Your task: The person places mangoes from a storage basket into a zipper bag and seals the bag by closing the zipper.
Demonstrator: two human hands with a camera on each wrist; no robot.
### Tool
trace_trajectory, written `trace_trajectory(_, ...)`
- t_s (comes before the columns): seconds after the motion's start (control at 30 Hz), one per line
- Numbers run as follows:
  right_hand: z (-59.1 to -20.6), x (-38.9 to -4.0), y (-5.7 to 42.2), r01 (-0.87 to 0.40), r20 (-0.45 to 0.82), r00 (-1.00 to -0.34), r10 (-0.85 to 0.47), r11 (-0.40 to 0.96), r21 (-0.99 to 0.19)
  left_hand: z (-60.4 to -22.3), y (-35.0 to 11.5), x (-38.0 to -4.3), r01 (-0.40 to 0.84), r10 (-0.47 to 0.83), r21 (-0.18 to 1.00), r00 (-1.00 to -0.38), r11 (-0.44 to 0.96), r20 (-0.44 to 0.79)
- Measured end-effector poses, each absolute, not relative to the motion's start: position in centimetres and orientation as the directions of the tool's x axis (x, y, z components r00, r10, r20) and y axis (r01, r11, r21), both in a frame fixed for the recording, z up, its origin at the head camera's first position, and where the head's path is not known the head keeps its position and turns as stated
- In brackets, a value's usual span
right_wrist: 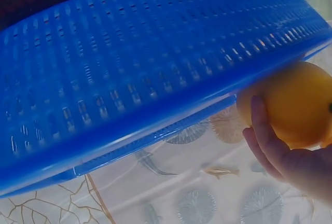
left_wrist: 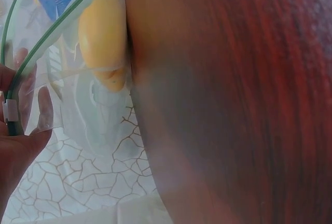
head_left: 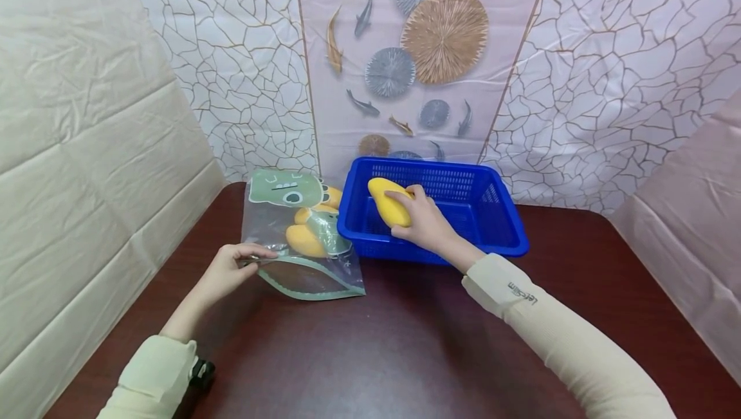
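Note:
My right hand point(head_left: 425, 216) grips a yellow mango point(head_left: 390, 203) over the left part of a blue plastic basket point(head_left: 434, 251). In the right wrist view the mango point(right_wrist: 290, 105) shows close by the basket's rim, with fingers point(right_wrist: 263, 125) curled against it. My left hand point(head_left: 228, 271) pinches the zip edge of a clear zip bag point(head_left: 269, 226) at its left corner. The bag's mouth gapes toward me. Several yellow mangoes point(head_left: 305, 241) lie inside, partly covered by green cartoon prints. In the left wrist view, the left hand point(left_wrist: 23, 125) holds the bag's green seal strip point(left_wrist: 49, 32).
A dark reddish-brown table point(head_left: 370, 348) carries the bag and the basket. Patterned cloth point(head_left: 249, 71) hangs behind, with plain pale cloth point(head_left: 75, 148) at the left side. The basket's left rim overlaps the bag's right side in the head view.

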State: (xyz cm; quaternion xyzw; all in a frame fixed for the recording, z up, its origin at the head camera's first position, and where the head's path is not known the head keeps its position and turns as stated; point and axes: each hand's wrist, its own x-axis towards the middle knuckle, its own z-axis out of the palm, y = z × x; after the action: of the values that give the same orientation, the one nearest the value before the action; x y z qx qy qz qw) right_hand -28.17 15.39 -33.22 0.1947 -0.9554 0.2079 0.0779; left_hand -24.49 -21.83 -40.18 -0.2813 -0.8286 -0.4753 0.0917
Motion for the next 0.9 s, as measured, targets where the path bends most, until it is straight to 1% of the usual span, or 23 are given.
trace_trajectory(0.23, -33.4, -26.9, 16.1, -0.404, 0.234, -0.913, -0.335, 0.83, -0.385, -40.0, -21.7, -24.4, 0.547, 0.388, 0.738, -0.828, 0.396, 0.406)
trace_trajectory(0.6, -32.7, -25.1, 17.3, -0.446, 0.301, -0.888, -0.348, 0.813, -0.374, -40.0, -21.7, -24.7, 0.55, 0.374, 0.743, -0.826, 0.38, 0.421)
trace_trajectory(0.9, -33.0, -23.3, 17.0, -0.494, 0.355, -0.86, -0.366, 0.767, -0.408, -40.0, -21.4, -24.4, 0.537, 0.368, 0.752, -0.835, 0.382, 0.409)
